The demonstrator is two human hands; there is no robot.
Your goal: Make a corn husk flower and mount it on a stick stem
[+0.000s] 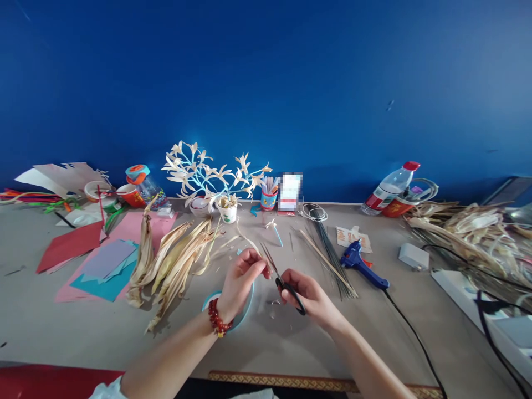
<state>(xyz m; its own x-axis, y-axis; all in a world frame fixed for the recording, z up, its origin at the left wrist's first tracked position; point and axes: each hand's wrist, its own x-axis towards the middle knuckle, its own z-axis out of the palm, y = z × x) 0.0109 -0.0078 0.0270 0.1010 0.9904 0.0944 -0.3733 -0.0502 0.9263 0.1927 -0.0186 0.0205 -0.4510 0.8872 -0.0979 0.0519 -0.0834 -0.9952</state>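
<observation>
My right hand [300, 293] is closed around the black handles of a pair of scissors [286, 286], whose blades point up and away toward the left. Just left of the blades, my left hand [244, 276] pinches a thin pale strip of corn husk [248, 236] that stretches up and away from the fingertips. Small pale scraps [274, 302] lie on the table below the scissors. Partly hidden under my left wrist is a round container with a light blue rim [250, 305]. Beyond the hands lies a single husk flower on a blue stem [276, 233].
Dried corn husks [183, 260] and coloured paper [100, 260] lie left. A cup of husk flowers [228, 211] stands near the wall. Right are dark wires [328, 244], a blue glue gun [362, 265] with a cord, a tilted bottle [388, 188], a power strip [465, 302] and more husks [469, 233].
</observation>
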